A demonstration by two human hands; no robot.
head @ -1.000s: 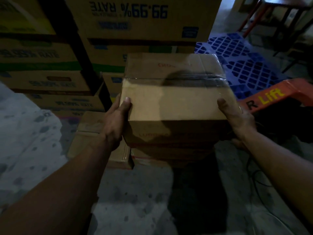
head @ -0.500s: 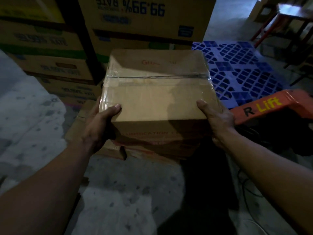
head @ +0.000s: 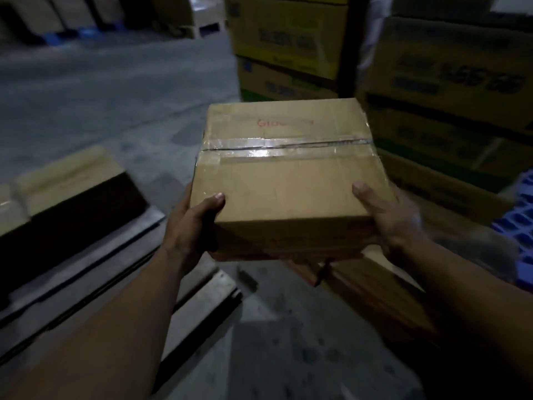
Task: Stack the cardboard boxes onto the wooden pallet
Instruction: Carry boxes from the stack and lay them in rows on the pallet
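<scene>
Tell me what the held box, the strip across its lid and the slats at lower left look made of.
Box: plain brown cardboard, matt, flaps meeting at a seam.
Strip: clear plastic tape, glossy, catching the light.
Slats: probably bare wood, greyish boards with gaps; dim light leaves it unsure.

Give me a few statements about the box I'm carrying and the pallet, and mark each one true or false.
1. Both the left hand and the right hand grip the cardboard box. True.
2. The box rests on the wooden pallet. False: it is in the hands, right of the pallet.
3. A strip of clear tape seals the box top. True.
4. The box top carries blue print. False: it carries red handwriting.
</scene>
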